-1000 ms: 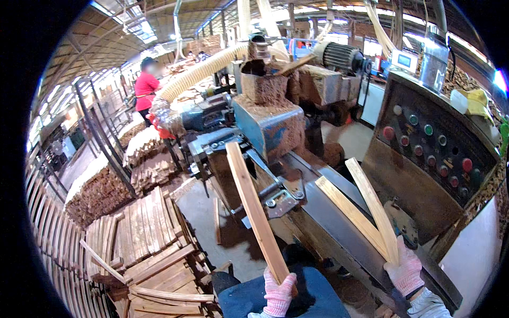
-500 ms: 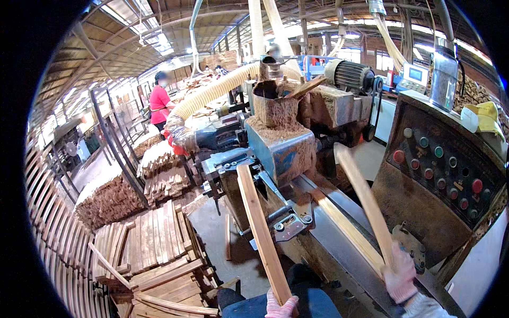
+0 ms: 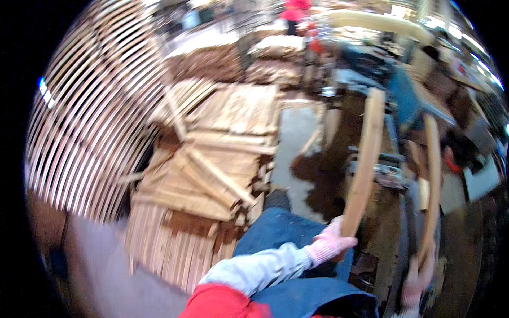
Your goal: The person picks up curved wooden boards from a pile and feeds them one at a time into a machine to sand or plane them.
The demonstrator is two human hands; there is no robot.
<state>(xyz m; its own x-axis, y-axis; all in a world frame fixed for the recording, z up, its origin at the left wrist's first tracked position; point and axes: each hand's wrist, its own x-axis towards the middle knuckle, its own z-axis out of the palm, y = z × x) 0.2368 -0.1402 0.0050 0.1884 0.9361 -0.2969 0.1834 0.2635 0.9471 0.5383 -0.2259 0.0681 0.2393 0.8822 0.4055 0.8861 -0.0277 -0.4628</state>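
Note:
My left hand (image 3: 331,241), in a pale pink glove, is closed round the lower end of a wooden strip (image 3: 366,161). The strip slants up and away, its far end in front of the machine. At the right, my right hand (image 3: 419,278), also gloved and smeared by motion, grips the near end of a slightly curved wooden strip (image 3: 433,180). A shorter-looking piece of wood (image 3: 423,194) lies on the machine's bed just left of that strip, partly hidden by it.
Stacked wooden strips (image 3: 233,111) cover the floor at my left, with loose ones (image 3: 207,177) lying crosswise on top. A tall rack of slats (image 3: 95,116) stands at far left. The blue machine housing (image 3: 405,95) is ahead right. A person in red (image 3: 295,9) stands far off.
My view has swung left and down, bringing the floor stacks to the middle. My left forearm has come into view. Both hands still hold their strips; the right strip stands more upright.

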